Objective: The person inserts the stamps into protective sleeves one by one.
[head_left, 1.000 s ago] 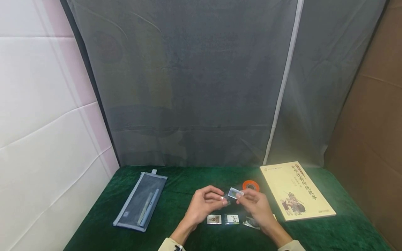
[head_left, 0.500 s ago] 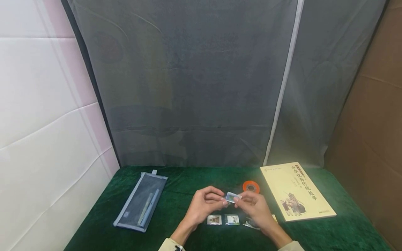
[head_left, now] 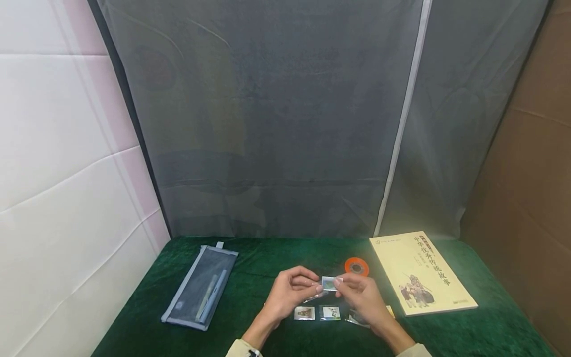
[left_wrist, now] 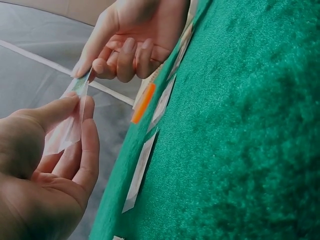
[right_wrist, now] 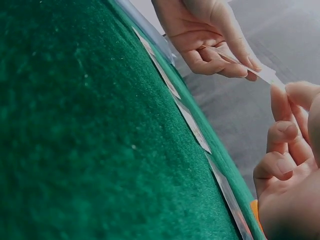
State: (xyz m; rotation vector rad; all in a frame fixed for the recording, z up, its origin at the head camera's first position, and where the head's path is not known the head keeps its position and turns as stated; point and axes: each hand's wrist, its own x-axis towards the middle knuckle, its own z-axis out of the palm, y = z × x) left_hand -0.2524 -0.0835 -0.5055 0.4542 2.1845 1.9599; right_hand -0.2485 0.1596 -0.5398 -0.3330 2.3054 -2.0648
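My left hand (head_left: 290, 290) pinches a clear plastic sleeve (left_wrist: 67, 132) between thumb and fingers; the sleeve hangs down inside the palm in the left wrist view. From the other side, my right hand (head_left: 363, 295) pinches a small white-bordered picture card (head_left: 328, 283), about stamp-sized, by its right edge. Card and sleeve meet between the two hands, above the cloth. How far the card lies inside the sleeve I cannot tell. Below the hands lie a brown picture card (head_left: 305, 313) and a panda picture card (head_left: 330, 312). Another clear packet (head_left: 357, 319) is partly hidden by the right hand.
An orange tape roll (head_left: 356, 267) lies behind the right hand. To the right is a yellow book (head_left: 421, 272); at left lies a blue mesh zip pouch (head_left: 199, 287) with pens inside. Green cloth (head_left: 258, 258) covers the table, with grey fabric (head_left: 285, 124) behind it.
The right hand has brought the card left and slightly down, up against the left hand's fingertips, and levelled it. The sleeve now shows lower, under the left fingers. The left hand has barely moved.
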